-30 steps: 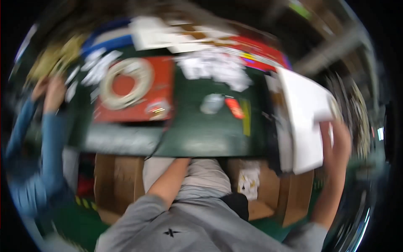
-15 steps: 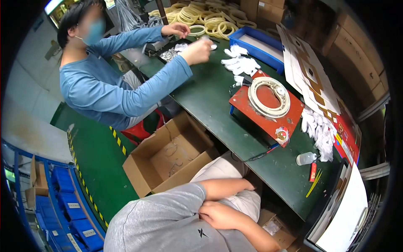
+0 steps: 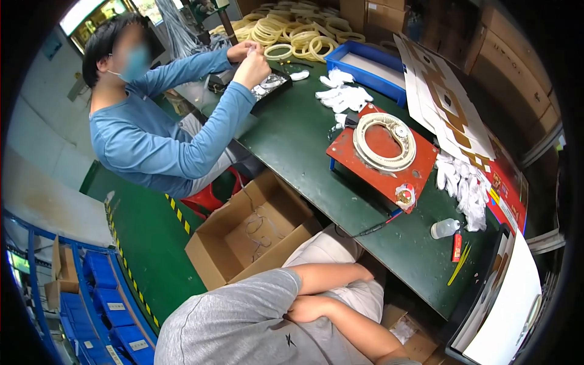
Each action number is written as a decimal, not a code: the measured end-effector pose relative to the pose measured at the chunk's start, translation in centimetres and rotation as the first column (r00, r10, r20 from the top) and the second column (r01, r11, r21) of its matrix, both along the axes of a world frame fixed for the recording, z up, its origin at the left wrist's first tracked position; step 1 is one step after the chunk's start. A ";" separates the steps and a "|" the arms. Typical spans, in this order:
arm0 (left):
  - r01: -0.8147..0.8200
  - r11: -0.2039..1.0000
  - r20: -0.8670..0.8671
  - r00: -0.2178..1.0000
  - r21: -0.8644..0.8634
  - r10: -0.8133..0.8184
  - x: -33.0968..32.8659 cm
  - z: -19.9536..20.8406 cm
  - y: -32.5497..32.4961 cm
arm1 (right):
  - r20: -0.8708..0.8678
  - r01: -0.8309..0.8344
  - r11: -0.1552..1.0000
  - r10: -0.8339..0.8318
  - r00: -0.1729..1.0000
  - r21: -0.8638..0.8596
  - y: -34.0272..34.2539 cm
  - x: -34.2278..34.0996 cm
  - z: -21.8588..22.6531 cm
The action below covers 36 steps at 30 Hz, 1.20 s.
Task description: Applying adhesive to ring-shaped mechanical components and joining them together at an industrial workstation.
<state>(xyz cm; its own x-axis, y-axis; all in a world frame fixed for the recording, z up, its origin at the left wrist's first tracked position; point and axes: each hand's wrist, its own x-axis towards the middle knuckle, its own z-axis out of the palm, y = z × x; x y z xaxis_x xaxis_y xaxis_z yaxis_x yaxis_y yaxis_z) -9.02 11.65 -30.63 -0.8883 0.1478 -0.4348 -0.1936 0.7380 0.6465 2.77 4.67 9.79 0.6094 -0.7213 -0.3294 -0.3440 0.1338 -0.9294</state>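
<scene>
My forearms are crossed over my lap, away from the work table. My left hand (image 3: pixel 364 272) rests on my light trousers (image 3: pixel 328 246) near the table edge; its fingers are hidden. Tucked against my grey shirt (image 3: pixel 225 322), below the left forearm, is my right hand (image 3: pixel 307 308), with its fingertips out of sight. No object shows in either hand. On the table, a red stand (image 3: pixel 340 150) carries a cream toothed ring (image 3: pixel 368 155) with a small white gear (image 3: pixel 400 131). A cable with a dark grip (image 3: pixel 371 229) runs by the stand's front corner.
Across the table a co-worker (image 3: pixel 152 134) holds both hands together above a black tray (image 3: pixel 277 85). White gloves (image 3: pixel 344 97), a blue bin (image 3: pixel 365 67) and yellowish rings (image 3: pixel 274 30) lie farther back. A bottle (image 3: pixel 444 229) and yellow tweezers (image 3: pixel 459 264) lie right; a cardboard box (image 3: pixel 213 243) stands left.
The co-worker's hands have come together, the nearer one moving left toward the other. My view has shifted slightly; my arms stay crossed.
</scene>
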 end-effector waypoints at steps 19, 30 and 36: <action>0.070 0.994 0.034 0.997 -0.083 -0.068 2.4 1.9 -1.4 | 0.327 -0.006 1.000 0.005 0.945 0.000 2.1 -2.2 -4.3; -0.036 0.991 -0.010 0.999 -0.129 0.035 1.9 5.6 -1.1 | 0.368 0.015 1.000 -0.004 0.930 -0.027 2.6 -1.6 -5.8; -0.069 0.987 -0.051 0.997 -0.143 0.062 1.8 7.8 -1.4 | 0.418 0.053 0.997 -0.026 0.908 -0.055 2.9 -1.3 -6.5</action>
<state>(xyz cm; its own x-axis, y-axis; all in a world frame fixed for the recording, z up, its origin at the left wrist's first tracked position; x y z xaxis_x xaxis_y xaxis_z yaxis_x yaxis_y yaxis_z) -7.17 10.20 -22.86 -0.9138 0.0276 -0.4052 -0.2165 0.8111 0.5434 1.49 7.59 3.26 0.6516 -0.7585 -0.0047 0.0804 0.0753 -0.9939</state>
